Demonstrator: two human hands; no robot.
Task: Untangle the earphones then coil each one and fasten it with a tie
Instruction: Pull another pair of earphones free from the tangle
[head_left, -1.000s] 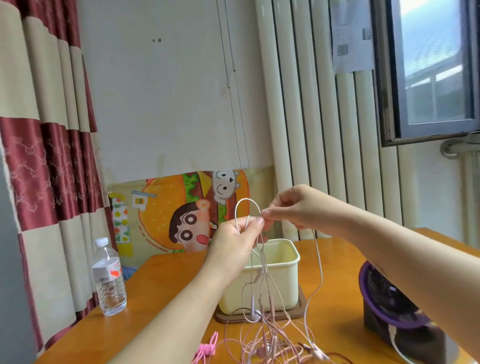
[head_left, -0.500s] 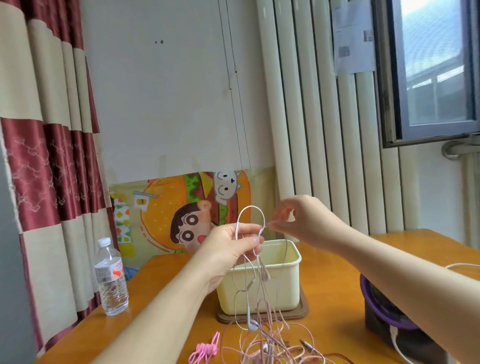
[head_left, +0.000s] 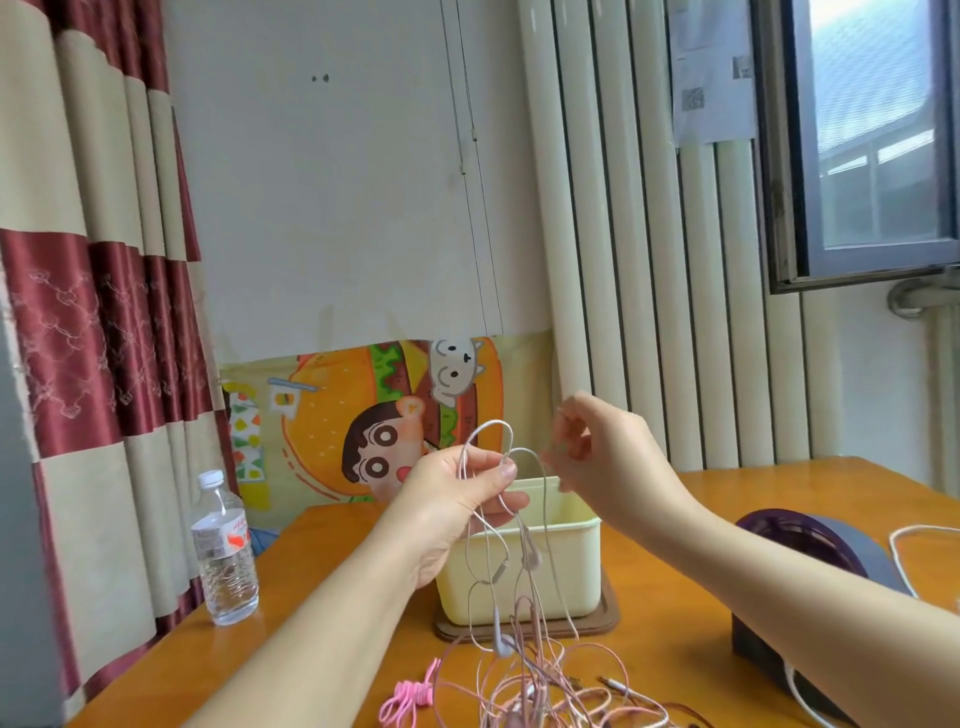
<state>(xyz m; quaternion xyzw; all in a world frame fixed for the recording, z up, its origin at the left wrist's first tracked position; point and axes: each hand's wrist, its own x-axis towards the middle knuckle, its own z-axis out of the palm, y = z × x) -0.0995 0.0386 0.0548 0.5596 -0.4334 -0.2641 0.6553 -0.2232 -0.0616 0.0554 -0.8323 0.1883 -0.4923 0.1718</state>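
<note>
My left hand (head_left: 457, 499) is raised above the table and pinches pale pink earphone cables (head_left: 519, 587) between thumb and fingers. Two loops of cable stand up above that hand. The strands hang down from it to a tangled heap of earphones (head_left: 550, 696) on the table. My right hand (head_left: 597, 457) is just to the right, fingers bent near the end of the smaller loop; blur hides whether it holds the wire. Bright pink ties (head_left: 408, 699) lie on the table left of the heap.
A cream plastic bin (head_left: 576, 561) stands on a brown tray behind the hanging cables. A water bottle (head_left: 224, 551) stands at the table's left edge. A purple and black device (head_left: 810, 561) with a white cable (head_left: 904, 551) sits at the right.
Both hands have come down lower. My right hand drew slightly away from my left, and a second loop now stands beside the first.
</note>
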